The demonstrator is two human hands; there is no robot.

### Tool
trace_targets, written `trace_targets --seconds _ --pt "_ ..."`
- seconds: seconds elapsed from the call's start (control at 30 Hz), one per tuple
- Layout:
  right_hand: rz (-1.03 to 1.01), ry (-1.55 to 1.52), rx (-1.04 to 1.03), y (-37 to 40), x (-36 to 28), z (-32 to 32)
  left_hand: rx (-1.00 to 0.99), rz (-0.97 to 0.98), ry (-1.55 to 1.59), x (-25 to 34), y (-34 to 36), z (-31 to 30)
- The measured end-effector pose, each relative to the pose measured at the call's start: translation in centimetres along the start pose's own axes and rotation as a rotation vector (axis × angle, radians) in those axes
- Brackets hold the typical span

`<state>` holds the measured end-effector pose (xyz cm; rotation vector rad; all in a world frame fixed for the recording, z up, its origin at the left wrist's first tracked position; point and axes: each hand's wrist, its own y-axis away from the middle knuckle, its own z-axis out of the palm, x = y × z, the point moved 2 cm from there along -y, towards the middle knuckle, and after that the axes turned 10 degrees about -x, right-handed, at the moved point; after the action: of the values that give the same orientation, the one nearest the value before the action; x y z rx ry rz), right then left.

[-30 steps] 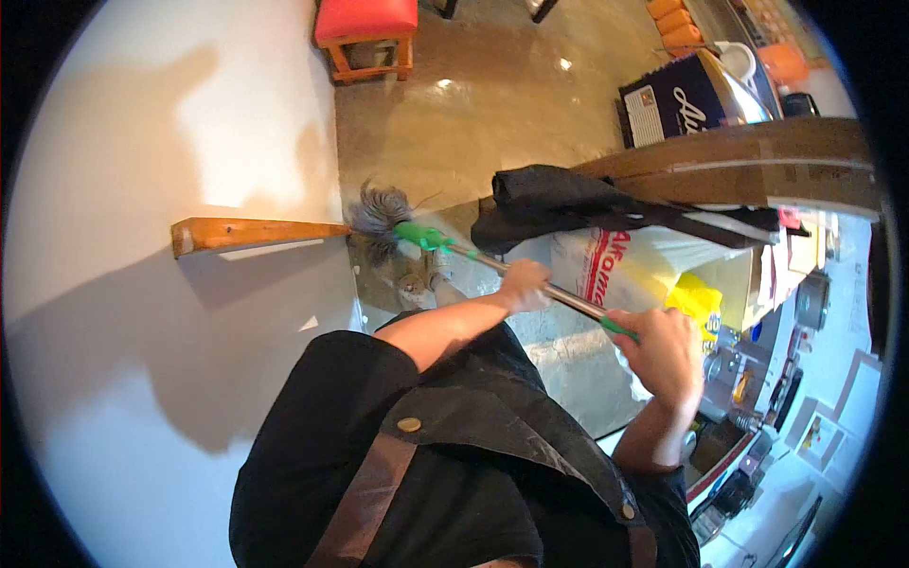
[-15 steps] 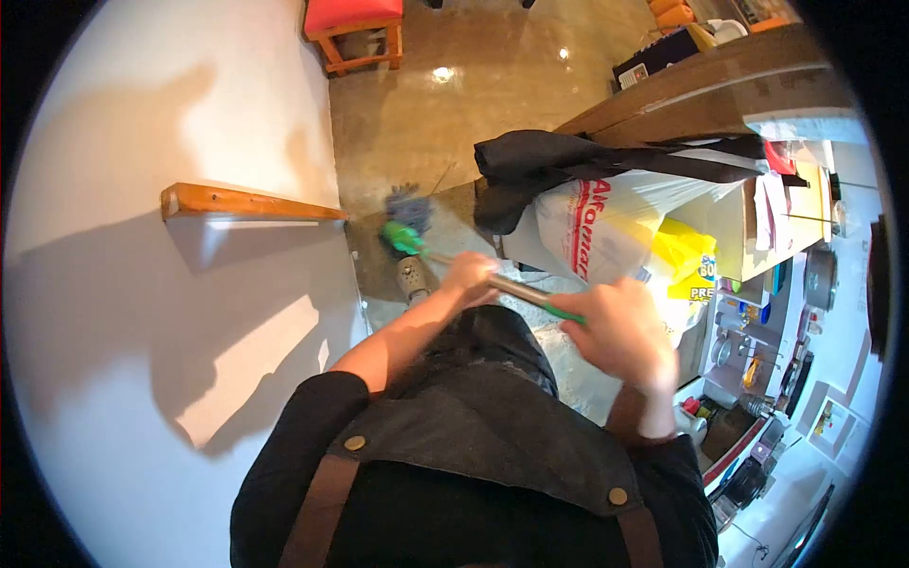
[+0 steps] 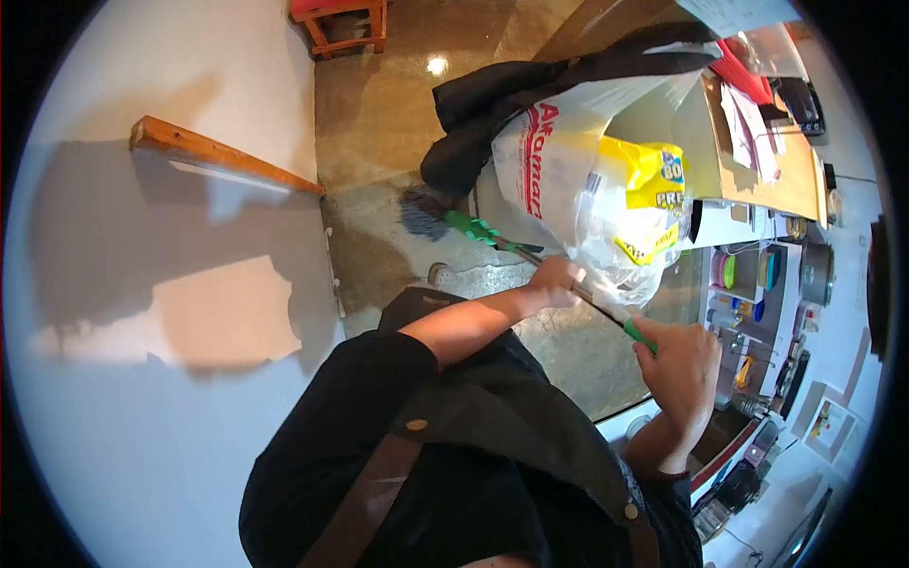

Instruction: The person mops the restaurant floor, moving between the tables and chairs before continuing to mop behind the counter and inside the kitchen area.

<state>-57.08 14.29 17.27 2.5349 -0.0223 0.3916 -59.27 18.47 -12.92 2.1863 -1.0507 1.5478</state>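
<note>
A mop with a green head clamp (image 3: pixel 473 228) and dark grey strands (image 3: pixel 422 214) rests on the wet-looking floor. Its thin handle slants down to the right. My left hand (image 3: pixel 556 281) is closed around the middle of the handle, close to the white plastic bag (image 3: pixel 559 175). Nearer the handle's end, my right hand (image 3: pixel 684 367) grips the green part (image 3: pixel 636 331). The bag hangs beside the mop, with a yellow package (image 3: pixel 649 180) showing in it and black cloth (image 3: pixel 492 99) next to it.
On the left, a wooden rail (image 3: pixel 222 154) projects from the white wall (image 3: pixel 189 417). A red-topped stool (image 3: pixel 343 26) stands at the far end. To the right are a counter (image 3: pixel 772 189) with papers and shelves (image 3: pixel 748 284) with kitchen items.
The mop head has moved right in view, toward the bag and black cloth. Both hands have shifted right, and the handle is steeper. The view has turned, so the bag appears farther left.
</note>
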Motion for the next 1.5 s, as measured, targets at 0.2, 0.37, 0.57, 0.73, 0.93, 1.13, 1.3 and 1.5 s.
trace_targets --seconds 0.2,0.37,0.57,0.73,0.93,1.13,1.3,1.5 --pt "-0.220 -0.180 -0.053 0.8 -1.9 0.4 -0.068 -0.090 -0.039 0.3 4.9 -3.4" --pt "-0.497 -0.231 -0.084 0.3 -5.2 2.9 -0.157 -0.351 -0.404 -1.6 14.2 -5.8" --pt "-0.417 -0.109 -0.191 -0.6 -6.5 10.9 -0.047 -0.394 -0.299 -5.4 18.9 -2.4" --pt "-0.168 -0.163 -0.198 4.5 5.6 12.1 -0.097 -0.214 -0.230 1.1 9.0 8.8" --pt "0.097 -0.122 -0.058 9.4 11.4 10.2 -0.128 -0.055 -0.009 8.8 1.0 14.6" --pt "-0.274 -0.264 -0.082 9.1 9.1 10.3 -0.098 -0.092 -0.122 7.7 8.5 10.5" --pt "-0.498 -0.281 -0.207 6.0 1.5 15.2 -0.073 -0.403 -0.406 2.9 19.8 6.6" --pt "-0.433 -0.269 -0.259 6.9 -2.0 22.1 -0.163 -0.625 -0.352 0.0 24.0 8.5"
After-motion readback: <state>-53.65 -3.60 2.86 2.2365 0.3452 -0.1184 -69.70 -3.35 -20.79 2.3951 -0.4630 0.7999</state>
